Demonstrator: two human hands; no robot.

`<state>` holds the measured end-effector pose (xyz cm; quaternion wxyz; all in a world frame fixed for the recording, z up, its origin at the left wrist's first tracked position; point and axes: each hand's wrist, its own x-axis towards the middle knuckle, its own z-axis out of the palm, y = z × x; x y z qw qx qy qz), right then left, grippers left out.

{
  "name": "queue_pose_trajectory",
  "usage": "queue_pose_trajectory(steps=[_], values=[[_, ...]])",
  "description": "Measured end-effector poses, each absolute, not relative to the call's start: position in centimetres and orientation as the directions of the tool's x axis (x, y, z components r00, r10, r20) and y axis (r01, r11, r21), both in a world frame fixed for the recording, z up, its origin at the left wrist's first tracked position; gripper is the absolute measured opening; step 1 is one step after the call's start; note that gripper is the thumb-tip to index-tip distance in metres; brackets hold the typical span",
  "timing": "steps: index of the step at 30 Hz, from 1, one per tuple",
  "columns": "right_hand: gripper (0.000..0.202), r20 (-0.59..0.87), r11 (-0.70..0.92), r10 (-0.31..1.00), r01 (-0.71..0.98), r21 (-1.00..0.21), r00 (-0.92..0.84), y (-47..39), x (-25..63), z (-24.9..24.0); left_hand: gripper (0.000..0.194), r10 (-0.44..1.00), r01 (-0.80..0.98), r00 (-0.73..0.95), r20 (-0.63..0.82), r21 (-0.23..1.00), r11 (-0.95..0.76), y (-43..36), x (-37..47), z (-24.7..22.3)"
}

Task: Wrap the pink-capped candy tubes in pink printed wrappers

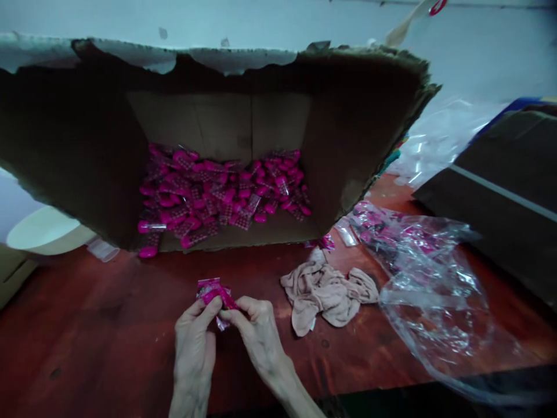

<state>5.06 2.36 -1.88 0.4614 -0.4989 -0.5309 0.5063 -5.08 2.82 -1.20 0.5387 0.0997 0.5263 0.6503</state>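
Observation:
Between my two hands is a small shiny pink packet (209,288), held just above the red table (130,325). My left hand (195,337) grips its left side with thumb and fingers. On its right side, my right hand (259,328) pinches the wrapper. What is inside the packet cannot be made out. Beyond my hands, a large cardboard box (221,122) lies on its side with its opening toward me. Many pink-capped items in clear, dotted wrapping (217,194) are heaped inside it.
A crumpled beige cloth (324,293) lies right of my hands. Farther right is a clear plastic bag (439,302) with pink wrappers (391,229) in its upper part. A dark box (500,186) stands at the right edge, a pale bowl (47,232) at the left.

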Motion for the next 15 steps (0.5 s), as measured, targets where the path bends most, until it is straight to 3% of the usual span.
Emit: queue_pose_trajectory(steps=[4, 8, 10, 12, 13, 15], values=[[0.029, 0.039, 0.071, 0.983, 0.176, -0.982, -0.178, 2.1, 6.0, -3.0, 0.024, 0.837, -0.634, -0.264, -0.479, 0.740, 0.224, 2.9, -5.7, -1.4], [0.032, 0.097, 0.224, 0.940, 0.376, -0.899, -0.328, 2.7, 7.1, -3.1, 0.026, 0.812, -0.678, -0.278, -0.513, 0.704, 0.212, 3.0, -5.7, -1.6], [0.029, 0.169, 0.367, 0.904, 0.513, -0.776, -0.391, 3.9, 8.0, -2.3, 0.020, 0.792, -0.719, -0.286, -0.539, 0.667, 0.195, 3.1, -5.7, -1.7], [0.024, 0.260, 0.474, 0.880, 0.684, -0.555, -0.398, 6.2, 9.6, -1.3, 0.011, 0.756, -0.762, -0.298, -0.583, 0.622, 0.179, 3.3, -5.7, -1.9], [0.024, 0.318, 0.440, 0.890, 0.802, -0.404, -0.327, 7.8, 10.7, -0.7, 0.009, 0.738, -0.779, -0.306, -0.602, 0.604, 0.170, 3.5, -5.8, -1.9], [0.027, 0.371, 0.339, 0.904, 0.885, -0.320, -0.212, 11.6, 13.1, 0.1, 0.015, 0.704, -0.806, -0.317, -0.636, 0.572, 0.153, 3.7, -5.9, -1.9]])
